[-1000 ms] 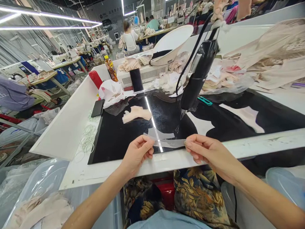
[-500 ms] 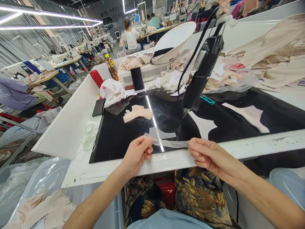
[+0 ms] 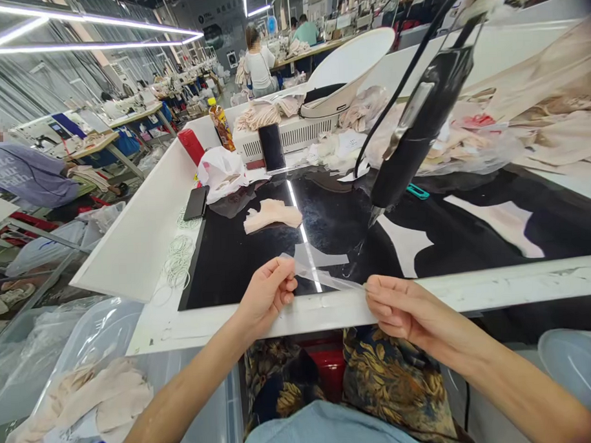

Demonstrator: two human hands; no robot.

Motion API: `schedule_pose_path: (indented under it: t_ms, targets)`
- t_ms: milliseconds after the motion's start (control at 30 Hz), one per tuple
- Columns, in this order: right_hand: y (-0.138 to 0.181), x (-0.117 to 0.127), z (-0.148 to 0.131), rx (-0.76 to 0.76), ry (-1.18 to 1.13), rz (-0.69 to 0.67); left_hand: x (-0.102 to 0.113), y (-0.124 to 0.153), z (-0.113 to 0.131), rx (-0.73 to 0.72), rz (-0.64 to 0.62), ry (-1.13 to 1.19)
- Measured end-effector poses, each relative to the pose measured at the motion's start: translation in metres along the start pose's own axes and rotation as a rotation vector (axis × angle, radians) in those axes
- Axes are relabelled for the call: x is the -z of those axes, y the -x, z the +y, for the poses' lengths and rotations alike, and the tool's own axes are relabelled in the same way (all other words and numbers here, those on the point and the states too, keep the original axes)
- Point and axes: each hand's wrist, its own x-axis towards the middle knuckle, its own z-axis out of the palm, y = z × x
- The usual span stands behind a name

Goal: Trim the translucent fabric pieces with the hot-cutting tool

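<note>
A thin translucent strip point(image 3: 329, 279) stretches between my two hands, just above the front edge of the black work surface point(image 3: 239, 269). My left hand point(image 3: 269, 290) pinches one end, and my right hand point(image 3: 395, 303) pinches the other. Behind the strip lies a pale translucent cut piece point(image 3: 320, 255). A beige fabric piece point(image 3: 273, 215) rests farther back on the left. To the right lie a white cut piece point(image 3: 405, 242) and a pinkish-white one point(image 3: 501, 221). The pointed tip of a black hand-held tool point(image 3: 418, 114), hung on a cable, is close to the white piece.
On the table's left side are a dark phone point(image 3: 196, 203) and pale green elastic bands point(image 3: 177, 261). A second phone point(image 3: 271, 147) leans against a white vented box point(image 3: 297, 136). A teal cutter point(image 3: 417, 191) lies behind the black tool. Fabric point(image 3: 117, 402) fills a bin at lower left.
The strip now slants down toward my right hand, where before it hung nearly level. The whole view has shifted slightly, and both hands keep their pinch.
</note>
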Motion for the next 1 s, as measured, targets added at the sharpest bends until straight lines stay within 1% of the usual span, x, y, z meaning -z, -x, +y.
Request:
schedule_pose_path:
  t_ms: [133,300,633,800,1000]
  targets:
    - [-0.002,-0.003,0.004,-0.004,0.047,-0.016,0.002,-0.001,0.0,-0.02,0.009,-0.008]
    - [-0.001,-0.004,0.006,0.003,0.093,0.022,0.002,0.003,0.003,-0.024,0.009,-0.067]
    - [0.0,-0.002,-0.005,0.036,0.088,0.067,0.006,0.007,0.009,-0.025,-0.015,-0.136]
    - [-0.001,0.004,-0.007,0.051,0.096,0.07,0.01,0.009,0.01,-0.047,-0.023,-0.215]
    - [-0.001,0.005,-0.009,0.049,0.104,0.08,0.013,0.011,0.01,-0.025,-0.038,-0.288]
